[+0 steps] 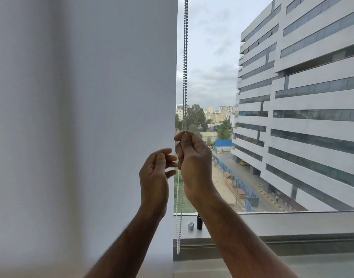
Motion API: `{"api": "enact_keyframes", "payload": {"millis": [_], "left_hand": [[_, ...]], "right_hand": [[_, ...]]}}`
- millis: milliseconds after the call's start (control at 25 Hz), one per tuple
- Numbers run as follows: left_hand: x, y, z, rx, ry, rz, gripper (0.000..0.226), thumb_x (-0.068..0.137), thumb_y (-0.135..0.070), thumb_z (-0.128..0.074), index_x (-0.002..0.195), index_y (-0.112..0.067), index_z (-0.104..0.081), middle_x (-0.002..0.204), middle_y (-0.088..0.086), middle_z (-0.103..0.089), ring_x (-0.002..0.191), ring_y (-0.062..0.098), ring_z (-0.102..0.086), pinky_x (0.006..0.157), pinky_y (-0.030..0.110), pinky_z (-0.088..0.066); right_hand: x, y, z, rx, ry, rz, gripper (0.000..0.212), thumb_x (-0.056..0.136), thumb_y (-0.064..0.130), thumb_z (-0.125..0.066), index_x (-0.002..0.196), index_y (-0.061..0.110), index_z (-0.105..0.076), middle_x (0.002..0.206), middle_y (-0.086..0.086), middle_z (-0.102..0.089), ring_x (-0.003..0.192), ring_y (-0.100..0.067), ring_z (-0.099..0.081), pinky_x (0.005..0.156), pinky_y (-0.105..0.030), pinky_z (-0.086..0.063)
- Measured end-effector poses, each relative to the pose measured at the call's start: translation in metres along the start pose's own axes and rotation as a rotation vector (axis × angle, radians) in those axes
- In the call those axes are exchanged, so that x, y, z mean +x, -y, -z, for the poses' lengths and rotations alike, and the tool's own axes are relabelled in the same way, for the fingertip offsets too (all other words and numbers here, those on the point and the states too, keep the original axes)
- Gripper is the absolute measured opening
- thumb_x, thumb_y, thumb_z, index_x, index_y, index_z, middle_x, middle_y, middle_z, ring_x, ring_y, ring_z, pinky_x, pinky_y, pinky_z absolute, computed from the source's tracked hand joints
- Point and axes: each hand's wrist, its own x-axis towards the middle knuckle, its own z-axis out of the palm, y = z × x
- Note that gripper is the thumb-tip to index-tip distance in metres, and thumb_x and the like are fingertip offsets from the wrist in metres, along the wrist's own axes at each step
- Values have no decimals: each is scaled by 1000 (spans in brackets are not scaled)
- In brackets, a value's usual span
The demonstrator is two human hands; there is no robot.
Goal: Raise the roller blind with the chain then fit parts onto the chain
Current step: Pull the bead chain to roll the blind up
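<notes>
A white roller blind (91,97) covers the left half of the window down past the sill. Its beaded chain (185,57) hangs as a double strand along the blind's right edge. My right hand (194,161) is closed around the chain at mid height, thumb and forefinger pinching the beads at the top of the fist. Below it the chain loop (179,217) hangs down to the sill. My left hand (155,175) hovers just left of the right one, fingers curled and apart, holding nothing. On the sill stand a small grey part (190,225) and a black cylindrical part (199,222).
The grey window sill (292,223) runs along the bottom right. Through the glass I see a large white office building (302,97), a road and trees far below.
</notes>
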Motion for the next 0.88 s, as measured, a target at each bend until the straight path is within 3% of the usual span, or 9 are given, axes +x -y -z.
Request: {"api": "enact_keyframes", "payload": {"millis": [160, 360, 440, 520, 600, 720, 800, 880], "left_hand": [[34, -59, -26, -100, 41, -134, 28, 108, -13, -44, 110, -13, -72, 95, 6, -76, 88, 18, -75, 79, 33, -63], [61, -104, -63, -177, 156, -143, 24, 106, -13, -51, 120, -5, -68, 99, 7, -75, 87, 15, -75, 76, 31, -63], [66, -105, -70, -169, 146, -146, 22, 106, -13, -52, 119, -6, -69, 95, 4, -74, 77, 12, -71, 65, 26, -60], [72, -97, -73, -137, 115, -172, 22, 105, -13, -53, 115, -7, -72, 82, 1, -71, 57, 9, -58, 51, 23, -47], [73, -86, -70, -103, 98, -211, 22, 104, -12, -54, 104, -11, -75, 68, -1, -61, 49, 8, -44, 50, 24, -37], [63, -67, -60, -58, 106, -241, 26, 104, -11, -53, 90, -17, -73, 65, 1, -53, 48, 8, -40, 52, 24, -35], [54, -53, -50, -39, 116, -239, 28, 105, -11, -51, 88, -17, -72, 66, 3, -52, 48, 6, -39, 52, 22, -35], [46, -39, -40, -16, 115, -221, 27, 106, -11, -51, 89, -16, -72, 66, 4, -53, 47, 6, -38, 49, 21, -33]], "right_hand": [[-22, -20, 9, -43, -21, -11, 29, 107, 13, -46, 93, 3, -69, 61, -4, -45, 53, -5, -36, 49, -20, -29], [-47, -50, 19, -69, -37, -58, 27, 106, 11, -48, 90, 9, -69, 70, -7, -48, 63, -17, -41, 58, -27, -35], [-55, -61, 23, -71, -35, -78, 27, 106, 10, -48, 89, 10, -70, 72, -7, -51, 67, -17, -44, 63, -32, -37], [-62, -71, 27, -85, -31, -91, 28, 106, 8, -48, 89, 10, -70, 71, -5, -52, 66, -15, -44, 64, -32, -38], [-68, -80, 31, -112, -9, -85, 28, 106, 7, -48, 88, 11, -69, 66, -1, -49, 62, -12, -42, 59, -28, -35], [-77, -95, 38, -211, 58, -99, 30, 106, 9, -48, 88, 18, -70, 58, 4, -48, 57, -9, -41, 56, -26, -33], [-83, -101, 40, -248, 113, -144, 31, 106, 12, -49, 91, 25, -73, 60, 1, -59, 59, -10, -52, 61, -28, -41], [-80, -101, 41, -237, 122, -198, 26, 106, 23, -50, 102, 29, -75, 81, 0, -77, 78, -8, -70, 77, -25, -52]]}}
